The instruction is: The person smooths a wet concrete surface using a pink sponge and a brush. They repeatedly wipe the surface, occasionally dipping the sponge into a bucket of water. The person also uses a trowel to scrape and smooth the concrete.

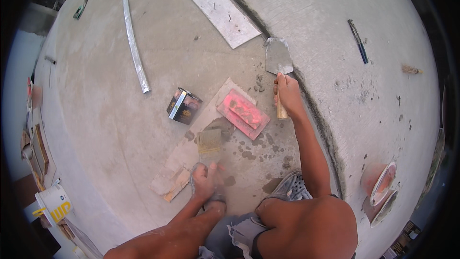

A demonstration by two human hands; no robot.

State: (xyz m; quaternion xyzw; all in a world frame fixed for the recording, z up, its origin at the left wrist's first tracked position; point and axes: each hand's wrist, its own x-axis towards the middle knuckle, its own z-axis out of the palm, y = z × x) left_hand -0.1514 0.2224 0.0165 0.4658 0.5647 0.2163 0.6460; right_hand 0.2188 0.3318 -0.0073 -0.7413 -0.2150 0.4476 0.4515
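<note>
My right hand [288, 92] is closed round the wooden handle of a trowel [279, 56]. The trowel's flat metal blade points away from me and lies at the dark groove along the raised concrete edge. My left hand [205, 181], slightly blurred, is low in front of my left foot, its fingers closed on a wide flat brush [209, 140] whose bristle end points away from me. The brush's handle is smeared by motion. Between the hands lies a pink plastic float [243, 114] with grey mortar smears on it.
A black box [184, 105] stands left of the float. A long metal strip [130, 38] and a pale board [218, 7] with nails lie farther off. On the right slab are a dark-handled tool [358, 42], a small brush [412, 70] and tubs [381, 187]. A white bucket [53, 201] stands left.
</note>
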